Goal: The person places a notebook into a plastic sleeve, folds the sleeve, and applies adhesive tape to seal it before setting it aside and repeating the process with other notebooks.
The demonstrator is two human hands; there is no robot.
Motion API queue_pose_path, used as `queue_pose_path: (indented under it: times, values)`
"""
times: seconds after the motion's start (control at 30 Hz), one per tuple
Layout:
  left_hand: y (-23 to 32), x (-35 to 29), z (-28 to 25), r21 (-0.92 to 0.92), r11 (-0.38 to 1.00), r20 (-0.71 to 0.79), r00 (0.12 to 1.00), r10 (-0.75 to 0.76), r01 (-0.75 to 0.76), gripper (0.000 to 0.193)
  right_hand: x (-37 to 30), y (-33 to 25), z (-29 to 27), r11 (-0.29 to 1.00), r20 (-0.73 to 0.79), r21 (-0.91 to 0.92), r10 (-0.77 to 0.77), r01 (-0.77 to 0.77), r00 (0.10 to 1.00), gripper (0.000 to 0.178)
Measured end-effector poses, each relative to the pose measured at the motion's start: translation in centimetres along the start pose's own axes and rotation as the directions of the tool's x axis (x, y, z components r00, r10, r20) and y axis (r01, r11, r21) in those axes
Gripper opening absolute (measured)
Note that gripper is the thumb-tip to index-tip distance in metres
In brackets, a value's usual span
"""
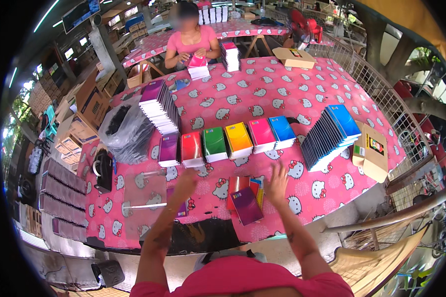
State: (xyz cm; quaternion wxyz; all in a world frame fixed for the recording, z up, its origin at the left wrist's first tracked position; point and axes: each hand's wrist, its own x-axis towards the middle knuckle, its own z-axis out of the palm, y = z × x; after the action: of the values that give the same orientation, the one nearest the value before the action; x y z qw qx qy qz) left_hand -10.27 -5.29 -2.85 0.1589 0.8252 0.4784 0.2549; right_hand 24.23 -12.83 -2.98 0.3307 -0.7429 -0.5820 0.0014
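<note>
"So, on the left?"
"The left hand [186, 183]; I can't tell how its fingers stand or whether they hold anything."
"Next?"
"A purple notebook [247, 206] atop a loose pile [238, 184] on the counter [322, 197], then the right hand [277, 182], fingers spread and empty."

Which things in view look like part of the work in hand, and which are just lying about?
Likely part of the work:
row of coloured notebook stacks, just beyond the left hand
loose notebooks, beside the right hand
tall purple stack and tall blue stack

Probably just lying about:
black tape dispenser
red fan
open brown carton
</note>
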Motion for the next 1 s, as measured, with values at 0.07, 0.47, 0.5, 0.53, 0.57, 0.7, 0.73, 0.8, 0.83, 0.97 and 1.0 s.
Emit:
queue_pose_path:
  times: [0.07,0.47,0.5,0.53,0.57,0.7,0.73,0.8,0.83,0.97,1.0]
  values:
    - [4.4,5.4,3.0,0.0,0.986,-0.125,0.978,0.168,-0.17,0.038,6.4,2.7,0.7,0.986,-0.089,-0.114,-0.132,0.122,0.987,0.067]
    - [16.5,11.1,-2.1,0.097,0.957,-0.474,0.833,0.286,-0.273,0.027,9.3,4.3,-6.4,0.958,-0.37,0.166,-0.158,0.232,0.915,0.022]
    - [17.2,9.8,-4.3,0.023,0.983,-0.417,0.892,0.174,-0.18,0.016,7.7,2.6,-8.4,0.955,-0.372,0.214,-0.116,0.207,0.921,0.023]
    - [17.7,8.9,-4.8,0.0,0.996,-0.29,0.954,0.082,-0.086,0.014,6.2,1.3,-9.8,0.948,-0.368,0.261,-0.076,0.182,0.927,0.025]
    - [18.1,8.5,-4.4,-0.021,1.0,-0.144,0.989,-0.008,0.005,0.015,5.0,0.9,-10.5,0.941,-0.424,0.271,-0.074,0.204,0.903,0.026]
    - [15.7,4.6,4.2,0.148,0.979,0.164,0.973,-0.165,0.141,0.032,-1.9,-3.7,-9.8,0.875,-0.474,0.215,-0.295,0.434,0.83,0.034]
    - [14.3,4.0,6.5,0.109,0.978,0.204,0.959,-0.195,0.176,0.031,-4.3,-3.7,-8.8,0.852,-0.433,0.169,-0.387,0.496,0.814,0.037]
    - [13.9,3.8,6.7,-0.402,0.72,0.304,0.824,-0.478,0.565,0.029,-9.1,-3.5,-7.1,0.845,-0.197,0.153,-0.482,0.512,0.854,0.04]
    - [13.7,4.0,6.5,-0.591,0.445,0.408,0.725,-0.555,0.673,0.029,-10.8,-2.8,-5.9,0.854,-0.06,0.174,-0.488,0.491,0.871,0.037]
    - [7.1,5.6,5.0,-0.453,0.724,0.157,0.846,-0.509,0.52,0.03,-12.2,-4.4,-5.6,0.882,0.213,0.161,-0.469,0.443,0.857,0.032]
    - [6.3,6.6,4.5,-0.267,0.898,-0.061,0.924,-0.376,0.348,0.03,-11.7,-4.4,-5.4,0.891,0.22,0.147,-0.453,0.43,0.864,0.031]
